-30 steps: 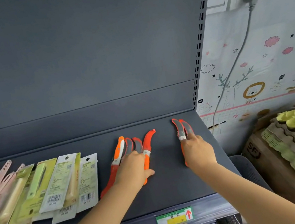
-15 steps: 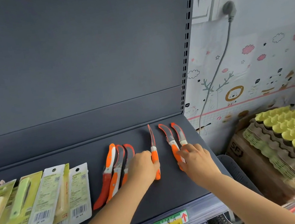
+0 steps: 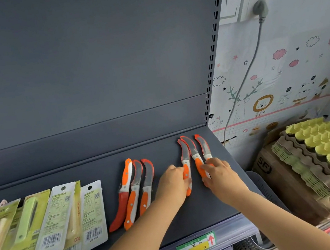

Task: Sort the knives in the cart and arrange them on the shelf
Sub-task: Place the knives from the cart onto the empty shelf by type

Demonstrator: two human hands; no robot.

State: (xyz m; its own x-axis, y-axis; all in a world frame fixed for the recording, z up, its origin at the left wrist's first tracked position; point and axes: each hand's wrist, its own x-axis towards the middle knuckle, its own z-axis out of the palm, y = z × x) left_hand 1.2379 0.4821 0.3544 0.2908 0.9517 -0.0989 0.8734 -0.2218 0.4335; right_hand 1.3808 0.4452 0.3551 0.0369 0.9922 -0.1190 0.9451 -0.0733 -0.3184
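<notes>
The dark shelf carries everything, and its stock is laid out by kind from left to right, which looks like the sorting the task asks for. Beside its right end, off the shelf, stacked egg trays sit on a cardboard box and play no part. At the shelf's left end the packaged knives overlap like fanned cards, barcodes toward the front edge so a shopper could read them. Around the middle, three orange knives lie side by side, touching, handles toward the front edge and curved blades toward the back. Near the back right corner a second group is being squared up to match. The left hand curls its fingers round the handle of the first knife, probably nudging it in beside its neighbour. The right hand pinches the handle of the second knife, with fingers also lying over the handle of the third knife, seemingly to steady both while the row closes up. Blades point away from the person, likely for safety. A small price tag hangs on the front edge.
</notes>
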